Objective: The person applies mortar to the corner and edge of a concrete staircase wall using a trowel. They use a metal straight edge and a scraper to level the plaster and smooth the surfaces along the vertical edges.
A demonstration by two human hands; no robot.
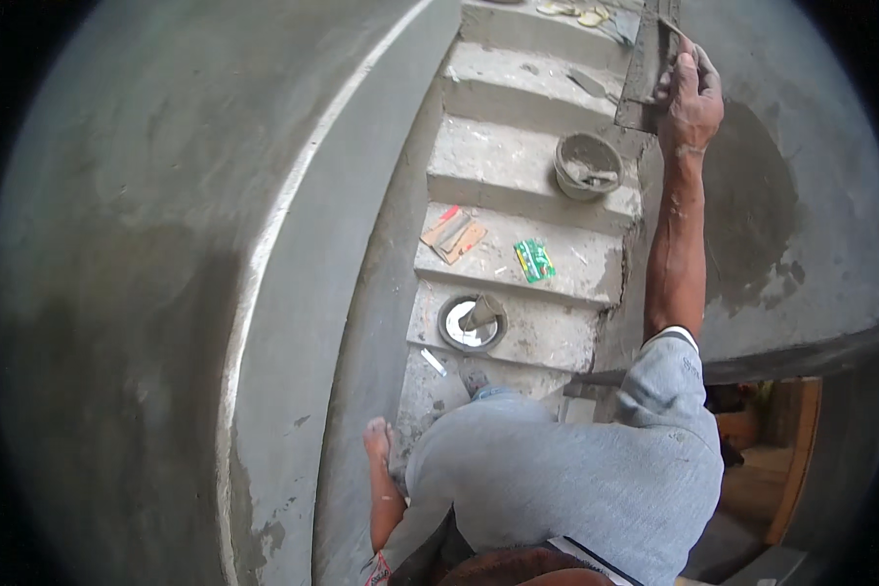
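My left hand (379, 439), fingers curled, is near the grey left wall (298, 391); I cannot tell whether it grips anything. On rough concrete steps (518, 146) lie cardboard (454, 234), a round basin (472, 348) holding a cup (481, 313), a green printed packet (534, 260), a mortar bucket (581, 191). My right hand (691, 93) grasps a flat float (645, 78) by the right wall (752, 186).

Unfinished building, stairwell | bare concrete steps (503, 146), 1 o'clock | grey rendered wall (117, 322), 9 o'clock | dark damp-looking patch (752, 195), half past 2 | mix-smeared bucket (581, 192), between 1 and 2
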